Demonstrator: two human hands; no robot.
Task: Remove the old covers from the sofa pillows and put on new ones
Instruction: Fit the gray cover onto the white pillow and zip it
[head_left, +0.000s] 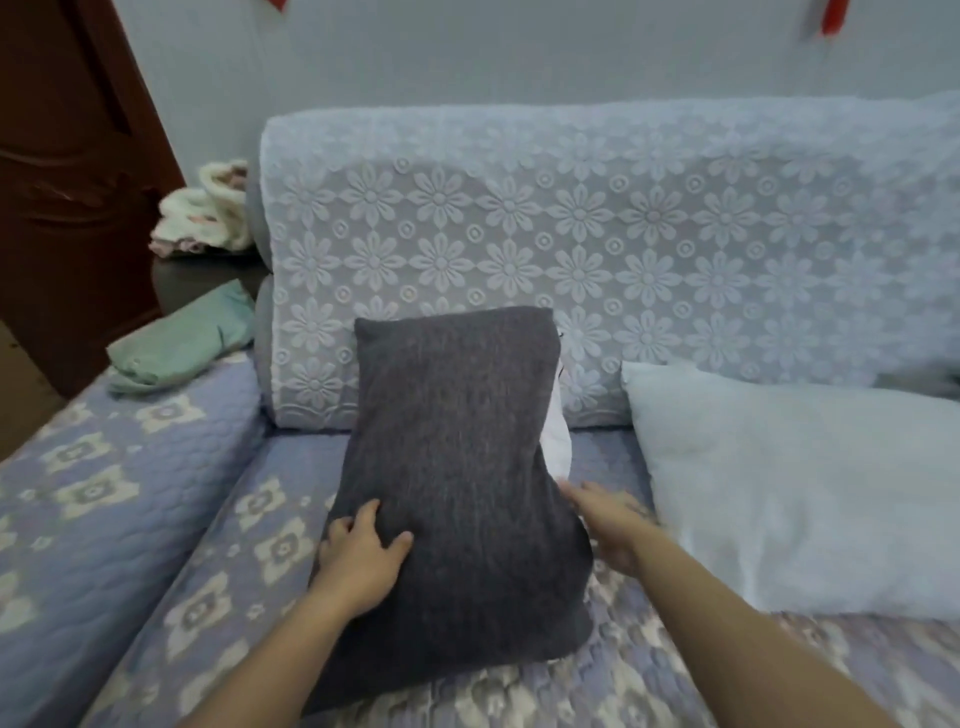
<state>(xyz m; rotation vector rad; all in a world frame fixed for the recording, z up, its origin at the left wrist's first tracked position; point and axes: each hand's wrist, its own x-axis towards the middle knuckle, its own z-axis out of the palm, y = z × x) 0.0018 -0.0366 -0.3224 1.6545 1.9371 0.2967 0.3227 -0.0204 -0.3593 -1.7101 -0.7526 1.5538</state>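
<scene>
Dark grey cover (457, 467) on sofa seat (249, 545), white pillow insert (557, 441) showing at its right opening, left hand (358, 561) gripping cover, right hand (608, 525) blurred, grip unclear, bare white pillow (789, 483) beside.

Dark grey pillow cover (457, 467); pale blue bare pillow (779, 493); lavender seat cover (249, 545), cream flower motifs; mint-green cloth (176, 348).

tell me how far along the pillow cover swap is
Looks done: one bare white pillow lies uncovered on the sofa seat. In hand: the left hand grips the grey cover while the right hand reaches its open side, where the white insert shows. Left: finishing this one, then new covers, perhaps the folded green cloth.
</scene>
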